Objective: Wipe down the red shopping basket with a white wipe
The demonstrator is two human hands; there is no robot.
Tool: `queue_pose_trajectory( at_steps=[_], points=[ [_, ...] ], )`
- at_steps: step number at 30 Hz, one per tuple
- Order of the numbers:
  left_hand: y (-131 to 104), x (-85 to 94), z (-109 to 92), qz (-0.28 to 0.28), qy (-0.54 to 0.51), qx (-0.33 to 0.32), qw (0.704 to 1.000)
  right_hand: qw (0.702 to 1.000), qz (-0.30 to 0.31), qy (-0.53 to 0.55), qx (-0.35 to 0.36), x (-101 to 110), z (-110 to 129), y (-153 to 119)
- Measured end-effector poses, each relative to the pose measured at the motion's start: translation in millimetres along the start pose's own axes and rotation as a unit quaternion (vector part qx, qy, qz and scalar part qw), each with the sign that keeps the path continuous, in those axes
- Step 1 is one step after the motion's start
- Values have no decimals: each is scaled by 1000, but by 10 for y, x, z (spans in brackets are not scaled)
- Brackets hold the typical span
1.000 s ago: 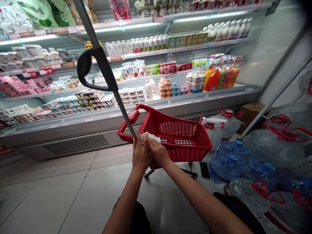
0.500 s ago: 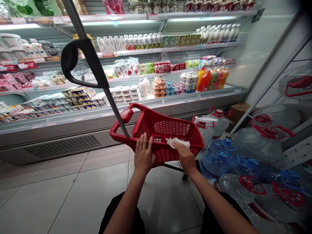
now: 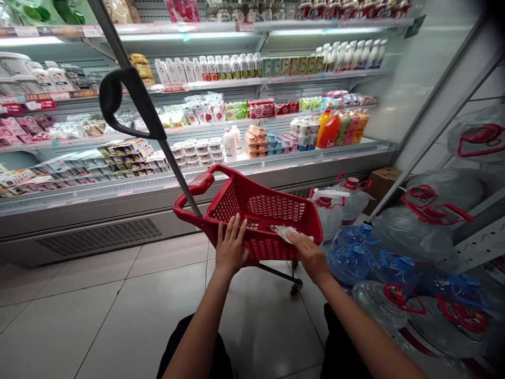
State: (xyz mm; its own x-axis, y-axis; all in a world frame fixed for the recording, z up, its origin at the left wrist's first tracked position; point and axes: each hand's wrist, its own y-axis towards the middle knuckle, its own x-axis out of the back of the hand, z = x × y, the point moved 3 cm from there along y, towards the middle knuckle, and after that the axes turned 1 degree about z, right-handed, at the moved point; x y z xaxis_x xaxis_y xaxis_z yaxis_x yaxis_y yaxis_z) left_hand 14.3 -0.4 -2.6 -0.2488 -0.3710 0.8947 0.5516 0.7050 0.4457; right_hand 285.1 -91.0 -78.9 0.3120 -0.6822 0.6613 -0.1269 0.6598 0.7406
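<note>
A small red shopping cart (image 3: 272, 206) with perforated plastic walls stands in front of me. From its handle end rises a grey pole with a black looped grip (image 3: 132, 105). My left hand (image 3: 232, 245) lies with fingers stretched over the near rim, close to the handle end. Farther along the same rim, my right hand (image 3: 310, 255) presses a crumpled white cloth or tissue (image 3: 284, 233) against the edge. Part of that cloth is hidden beneath the fingers. A black caster wheel (image 3: 296, 287) shows below the basket.
A refrigerated display shelf (image 3: 244, 168) with bottles, tubs and packs runs along the back. At the right stand large water jugs (image 3: 357, 255), some with red handles, beside a cardboard box (image 3: 384, 184). Grey floor tiles (image 3: 158, 300) lie under the cart.
The cart has shifted slightly left and turned a little, bringing its wheel into fuller view. My right hand and the cloth have slid a short way right along the rim.
</note>
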Motion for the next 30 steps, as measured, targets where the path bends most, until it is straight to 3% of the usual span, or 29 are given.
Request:
queue_pose_trajectory(
  at_steps=[3, 5, 9, 12, 16, 24, 30],
  points=[
    [28, -24, -24, -3, -22, 18, 1000, 999, -11, -14, -34, 181, -201, -263],
    [31, -84, -149, -8, -44, 34, 998, 998, -17, -18, -53, 206, -202, -333],
    [-16, -283, -544, -5, -82, 17, 996, 999, -3, -18, -43, 1, 101, -126],
    [-61, -386, -668, -2, -71, 20, 997, 1000, 31, -2, 3, -227, 412, 196],
    [-88, -390, -585, 12, -40, 3, 999, 998, 52, 14, 18, -318, 552, 382],
    [-34, -368, -442, -10, -61, -5, 998, 999, 30, 12, -1, 77, 196, -124],
    [71, -446, -319, -20, -52, 22, 998, 999, 33, -2, -8, 203, 293, -266]
  ],
)
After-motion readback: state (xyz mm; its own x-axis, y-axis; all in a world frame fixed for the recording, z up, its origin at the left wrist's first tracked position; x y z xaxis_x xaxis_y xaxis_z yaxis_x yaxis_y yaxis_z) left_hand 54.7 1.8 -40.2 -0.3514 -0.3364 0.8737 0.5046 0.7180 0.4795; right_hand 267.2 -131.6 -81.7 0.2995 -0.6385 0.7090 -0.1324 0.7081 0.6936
